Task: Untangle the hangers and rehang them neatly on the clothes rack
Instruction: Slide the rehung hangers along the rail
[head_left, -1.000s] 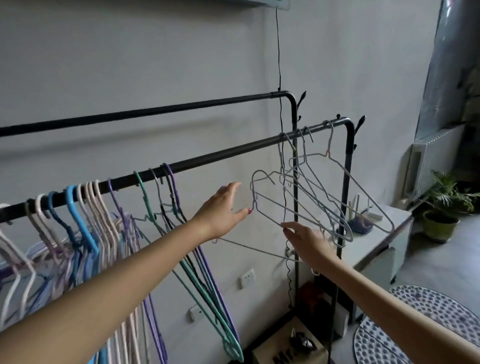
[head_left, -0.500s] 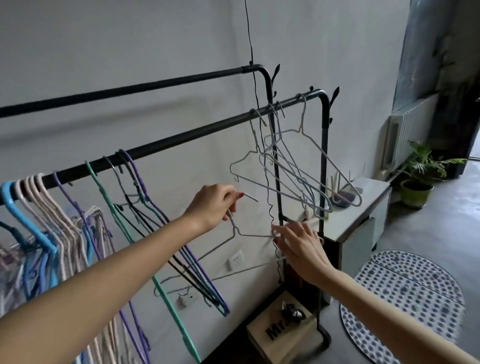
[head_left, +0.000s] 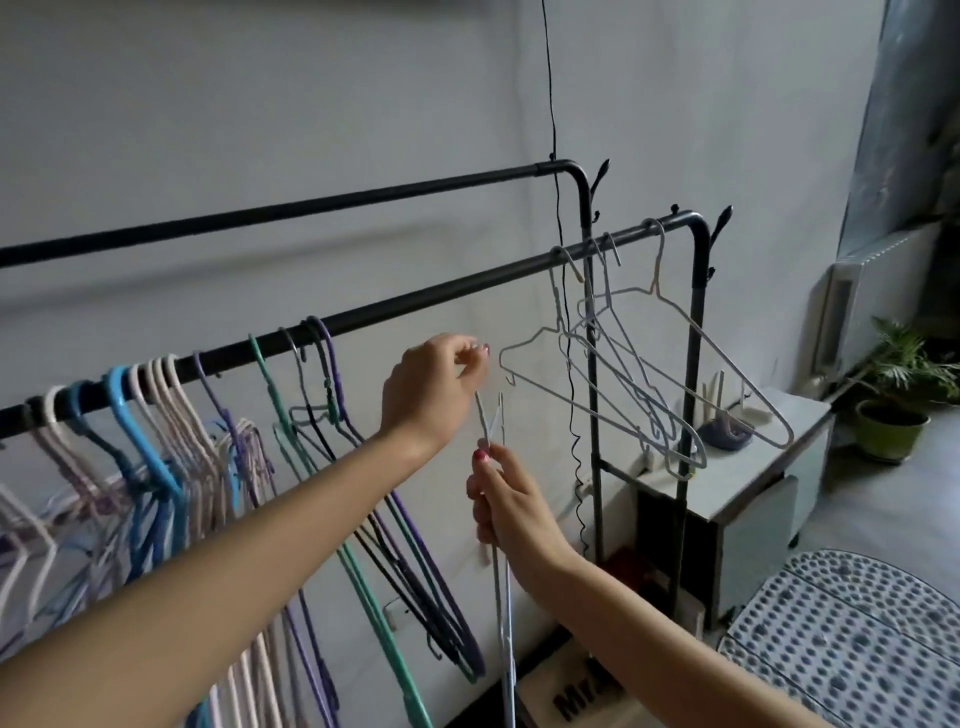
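A black clothes rack has a front rail (head_left: 415, 304) and a back rail (head_left: 311, 208). Several coloured hangers (head_left: 171, 452) crowd the front rail's left part, some tangled low down. Several grey wire hangers (head_left: 639, 374) hang near its right end. Between the two groups I hold a grey wire hanger (head_left: 503, 597) edge-on, below the rail. My left hand (head_left: 431, 389) pinches its hook at the top. My right hand (head_left: 511, 501) grips its neck and body just under that.
A thin black cord (head_left: 558, 218) drops past the rack's right end. Behind the rack stand a low white cabinet (head_left: 769, 483), a potted plant (head_left: 893, 405) and a radiator (head_left: 878, 291). A spotted rug (head_left: 852, 639) and a lettered box (head_left: 582, 691) lie on the floor.
The loose wire hanger went from lying flat between my hands to hanging upright and edge-on. My left hand rose on its hook; my right hand moved left and closed on it.
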